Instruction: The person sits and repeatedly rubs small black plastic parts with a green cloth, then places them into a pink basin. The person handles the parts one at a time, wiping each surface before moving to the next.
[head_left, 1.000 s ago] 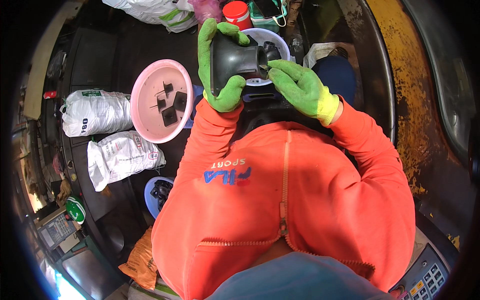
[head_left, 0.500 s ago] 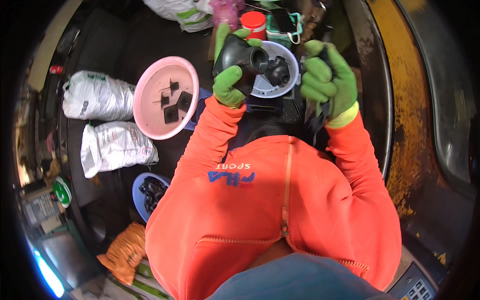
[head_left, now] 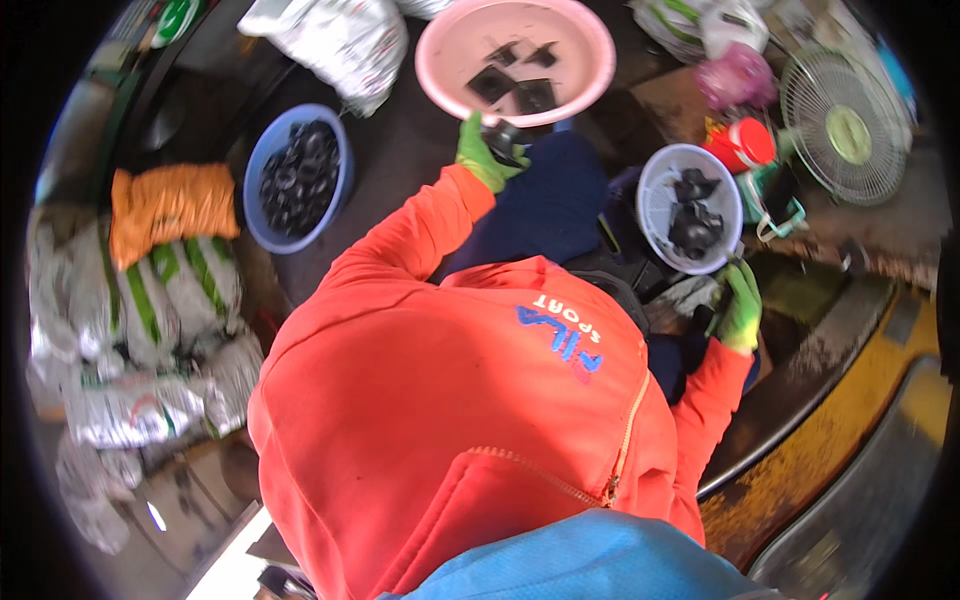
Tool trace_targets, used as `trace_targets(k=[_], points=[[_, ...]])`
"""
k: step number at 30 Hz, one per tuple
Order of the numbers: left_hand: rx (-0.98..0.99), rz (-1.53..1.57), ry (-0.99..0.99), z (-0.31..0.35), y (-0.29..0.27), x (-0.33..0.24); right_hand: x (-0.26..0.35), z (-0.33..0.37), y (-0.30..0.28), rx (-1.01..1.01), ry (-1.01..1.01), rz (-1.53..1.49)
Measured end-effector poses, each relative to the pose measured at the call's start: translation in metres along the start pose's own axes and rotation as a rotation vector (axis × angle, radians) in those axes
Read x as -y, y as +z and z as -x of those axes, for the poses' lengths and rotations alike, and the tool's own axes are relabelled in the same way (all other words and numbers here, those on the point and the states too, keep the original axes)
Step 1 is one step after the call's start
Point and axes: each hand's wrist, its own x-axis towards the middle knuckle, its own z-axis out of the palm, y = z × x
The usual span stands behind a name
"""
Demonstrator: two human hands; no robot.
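Green knit fabric covers the left hand (head_left: 486, 156), whose fingers are curled around a rounded black plastic part (head_left: 504, 142) — the grip is narrow, with the part showing on the right of the fingers. Just beyond those fingertips is a wide, round pink plastic basin (head_left: 458, 50); whether the glove touches its near rim I cannot tell. Four thin black pieces (head_left: 535, 97) lie inside it, two of them flat and square. A dark blue trouser leg (head_left: 552, 195) extends just right of the left fingers.

Well to the left of the same fingers, a round blue plastic basin (head_left: 282, 239) holds a heap of small black plastic parts (head_left: 299, 180). Farther left lies a crumpled orange sack (head_left: 172, 212). Beyond the left fingers, to the left of the pink basin, sits a white woven sack (head_left: 335, 45).

The right hand (head_left: 738, 305), in a matching green glove, points its fingers away from the body, close to the near rim of a pale lavender plastic basket (head_left: 657, 188). I cannot tell whether these fingers pinch anything. Several black moulded pieces (head_left: 695, 232) rest in that basket. Beyond the right fingertips are a red lidded container (head_left: 745, 146) and — farther off — a grey round fan (head_left: 848, 135).
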Motion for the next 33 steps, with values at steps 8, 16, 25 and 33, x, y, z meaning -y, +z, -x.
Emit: trace_targets(k=[8,16,25,33], points=[[-0.855,-0.035,1.011,0.039,-0.195,-0.231,0.013,0.011,-0.007,0.044,-0.016,-0.281],[-0.157,-1.178,1.126,-0.041,-0.018,-0.082,0.005,0.004,-0.029,-0.050,-0.104,-0.527],[1.183,-1.858,0.496,-0.052,0.149,0.240,-0.008,-0.003,-0.035,-0.180,-0.158,-0.770],[1.468,-2.437,1.150,-0.084,0.153,0.312,-0.003,0.002,-0.028,-0.091,-0.152,-0.722]])
